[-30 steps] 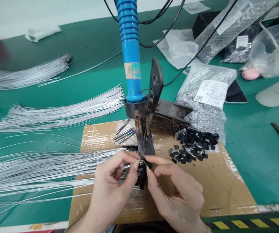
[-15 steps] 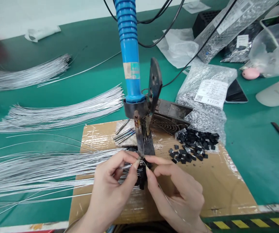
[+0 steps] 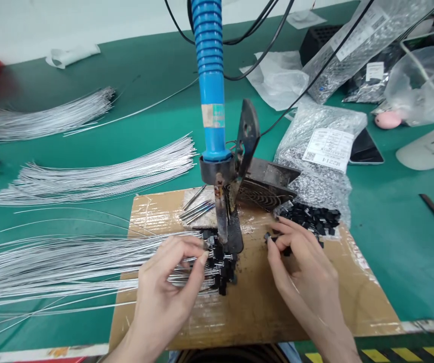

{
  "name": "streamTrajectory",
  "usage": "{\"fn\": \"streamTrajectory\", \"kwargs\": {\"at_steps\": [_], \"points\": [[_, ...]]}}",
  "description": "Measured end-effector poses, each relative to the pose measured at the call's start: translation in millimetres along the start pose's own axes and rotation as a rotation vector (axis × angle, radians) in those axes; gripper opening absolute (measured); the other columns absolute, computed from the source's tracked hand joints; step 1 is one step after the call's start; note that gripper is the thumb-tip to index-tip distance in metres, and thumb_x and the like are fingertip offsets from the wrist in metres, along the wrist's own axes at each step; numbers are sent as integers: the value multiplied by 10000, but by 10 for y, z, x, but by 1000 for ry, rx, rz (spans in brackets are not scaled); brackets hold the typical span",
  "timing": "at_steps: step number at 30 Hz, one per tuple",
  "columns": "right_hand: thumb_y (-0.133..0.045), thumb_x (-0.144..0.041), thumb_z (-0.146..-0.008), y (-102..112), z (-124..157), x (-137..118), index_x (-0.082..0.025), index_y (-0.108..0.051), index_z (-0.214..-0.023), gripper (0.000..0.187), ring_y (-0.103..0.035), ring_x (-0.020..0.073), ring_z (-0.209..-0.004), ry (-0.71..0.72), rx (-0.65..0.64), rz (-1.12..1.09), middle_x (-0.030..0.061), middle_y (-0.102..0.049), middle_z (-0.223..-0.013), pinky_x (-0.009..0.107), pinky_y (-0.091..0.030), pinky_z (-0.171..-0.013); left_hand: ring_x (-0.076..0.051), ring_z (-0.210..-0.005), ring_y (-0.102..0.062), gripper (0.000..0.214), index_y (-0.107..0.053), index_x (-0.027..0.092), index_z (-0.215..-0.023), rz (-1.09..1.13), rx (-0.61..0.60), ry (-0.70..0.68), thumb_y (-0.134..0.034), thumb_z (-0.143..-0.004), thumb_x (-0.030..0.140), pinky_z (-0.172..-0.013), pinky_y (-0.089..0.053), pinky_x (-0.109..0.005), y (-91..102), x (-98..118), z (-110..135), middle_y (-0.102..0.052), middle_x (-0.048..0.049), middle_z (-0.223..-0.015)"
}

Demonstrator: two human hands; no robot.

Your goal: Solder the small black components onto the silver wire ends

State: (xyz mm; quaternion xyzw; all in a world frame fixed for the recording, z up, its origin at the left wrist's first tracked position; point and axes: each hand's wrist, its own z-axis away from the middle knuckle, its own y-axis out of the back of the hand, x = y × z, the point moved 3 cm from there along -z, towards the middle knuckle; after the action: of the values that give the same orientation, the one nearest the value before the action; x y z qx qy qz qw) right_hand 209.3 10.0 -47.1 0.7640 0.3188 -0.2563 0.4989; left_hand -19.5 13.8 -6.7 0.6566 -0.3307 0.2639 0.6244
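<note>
My left hand [image 3: 173, 275] is closed in a pinch over the tips of a bundle of white wires [image 3: 88, 257]; what lies between its thumb and finger is mostly hidden. Small black connectors [image 3: 222, 275] cluster at the wire ends, just right of those fingertips. On the right, my right hand [image 3: 303, 267] pinches a small black piece [image 3: 267, 236] beside a pile of like pieces [image 3: 315, 216]. A thin, faint strand runs along its palm. Between the hands, slightly behind them, stands a blue-handled soldering iron [image 3: 212, 91] with its tip down in a metal holder [image 3: 247, 136].
Brown cardboard [image 3: 262, 312] lies under the work on a green mat [image 3: 156, 111]. Spare metal tips [image 3: 197, 212] and a black fan [image 3: 269, 184] sit behind. More wire bundles [image 3: 103, 174] lie left; a labelled bubble-wrap bag [image 3: 326, 146] and a phone [image 3: 366, 146] are right.
My right hand has left the iron's tip and moved right to the black pieces, pinching one. My left hand has drawn slightly left from the tip, still pinched. The view has shifted slightly.
</note>
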Motion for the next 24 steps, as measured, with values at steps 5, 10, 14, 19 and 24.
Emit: {"fn": "streamTrajectory", "kwargs": {"at_steps": [5, 10, 14, 19, 24], "points": [[-682, -44, -915, 83, 124, 119, -214, -599, -844, 202, -726, 236, -1039, 74, 56, -60, 77, -745, -998, 382, -563, -933, -235, -1002, -611, 207, -764, 251, -990, -191, 71, -179, -680, -929, 72, -831, -464, -339, 91, -84, 75, -682, -67, -1097], [-718, -45, -906, 132, 222, 162, -211, -618, -835, 206, -741, 216, -952, -67, 175, -163, 76, -748, -973, 346, -552, -872, -244, -952, -644, 144, -739, 242, -1026, -438, 256, -319, -718, -941, 128, -853, -488, -377, 421, -318, -202, -721, -60, -1043], [-728, -96, -925, 104, 250, 231, -219, -623, -819, 194, -736, 221, -970, -159, 184, -232, 75, -744, -978, 345, -546, -876, -352, -1101, -638, 184, -711, 184, -1157, -639, 154, -328, -646, -995, 243, -972, -477, -493, 647, -737, -850, -722, -153, -1162], [-741, -145, -938, 101, 260, 264, -222, -640, -807, 183, -730, 199, -935, -213, 208, -223, 61, -751, -960, 324, -538, -876, -306, -1032, -669, 110, -707, 206, -1022, -602, 33, -303, -628, -969, 263, -932, -521, -432, 675, -1202, -1447, -713, -107, -1045], [-745, -188, -946, 108, 266, 272, -222, -648, -811, 170, -729, 196, -932, -250, 196, -239, 61, -750, -964, 311, -539, -872, -273, -962, -686, 147, -683, 214, -845, -506, 77, -286, -637, -960, 292, -916, -517, -413, 677, -1298, -1494, -745, -64, -930]]}}
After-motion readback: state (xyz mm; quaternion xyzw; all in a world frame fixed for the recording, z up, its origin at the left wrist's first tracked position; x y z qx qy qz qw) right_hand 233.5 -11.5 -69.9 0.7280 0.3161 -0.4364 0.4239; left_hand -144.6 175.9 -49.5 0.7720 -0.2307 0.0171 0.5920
